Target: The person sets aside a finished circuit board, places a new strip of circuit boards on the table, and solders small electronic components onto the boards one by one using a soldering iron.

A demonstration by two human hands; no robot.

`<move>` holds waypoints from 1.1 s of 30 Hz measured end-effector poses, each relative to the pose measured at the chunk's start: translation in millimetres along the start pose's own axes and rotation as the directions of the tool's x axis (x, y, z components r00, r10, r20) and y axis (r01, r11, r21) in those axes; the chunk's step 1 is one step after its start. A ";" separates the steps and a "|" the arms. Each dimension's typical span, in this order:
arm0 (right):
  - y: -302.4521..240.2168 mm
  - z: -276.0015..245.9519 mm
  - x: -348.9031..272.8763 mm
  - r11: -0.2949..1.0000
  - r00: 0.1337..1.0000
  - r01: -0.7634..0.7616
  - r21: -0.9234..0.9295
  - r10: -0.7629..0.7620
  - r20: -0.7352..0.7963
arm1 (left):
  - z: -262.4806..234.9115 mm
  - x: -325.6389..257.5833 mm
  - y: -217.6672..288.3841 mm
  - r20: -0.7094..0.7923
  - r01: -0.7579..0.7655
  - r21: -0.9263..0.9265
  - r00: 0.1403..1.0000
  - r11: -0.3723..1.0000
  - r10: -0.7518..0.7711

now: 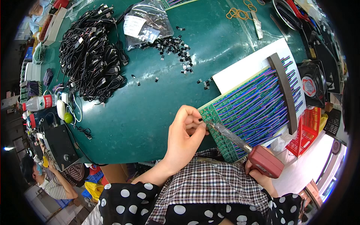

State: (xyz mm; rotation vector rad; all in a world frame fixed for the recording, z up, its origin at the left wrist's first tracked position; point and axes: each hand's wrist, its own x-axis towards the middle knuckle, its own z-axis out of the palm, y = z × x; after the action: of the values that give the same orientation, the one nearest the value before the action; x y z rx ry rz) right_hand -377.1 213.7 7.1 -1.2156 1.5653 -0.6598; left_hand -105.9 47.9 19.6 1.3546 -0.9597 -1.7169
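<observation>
My left hand [183, 131] pinches a small black component [200, 120] at the left edge of a green circuit board panel [221, 138]. My right hand [262, 178] is wrapped round the dark red body of a soldering gun [265, 162]. The gun's metal barrel points up and left, and its tip is close to the left fingertips; whether it touches the component I cannot tell. Rows of blue and purple wires [251, 108] run across the panel. A dark bar [283, 90] lies over them near their far ends.
Black components [183, 56] lie scattered beside a clear plastic bag [148, 22]. To their left is a heap of black cables [90, 56]. A fan [312, 84] and a red basket [305, 131] stand at the right. Rubber bands [238, 14] lie at the back; another person sits lower left.
</observation>
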 end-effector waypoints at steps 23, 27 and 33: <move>-50.8 7.0 17.3 0.807 0.993 -0.119 0.578 0.111 0.050 | -25.4 10.2 20.1 -0.169 -0.085 0.279 0.976 0.957 0.136; -51.2 7.6 15.7 0.795 0.993 -0.114 0.596 0.102 0.054 | -70.2 57.8 30.9 -0.240 -0.056 0.811 0.876 0.582 0.419; -44.8 9.0 12.5 0.811 0.992 -0.115 0.574 0.121 0.028 | -78.7 67.6 30.9 -0.093 -0.192 0.857 0.856 0.479 0.509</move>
State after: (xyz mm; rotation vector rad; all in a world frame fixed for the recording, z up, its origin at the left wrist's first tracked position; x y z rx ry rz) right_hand -351.7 188.0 37.8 -0.6510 1.2931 -0.9714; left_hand -37.5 -34.7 5.0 1.7603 -1.8184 -0.6022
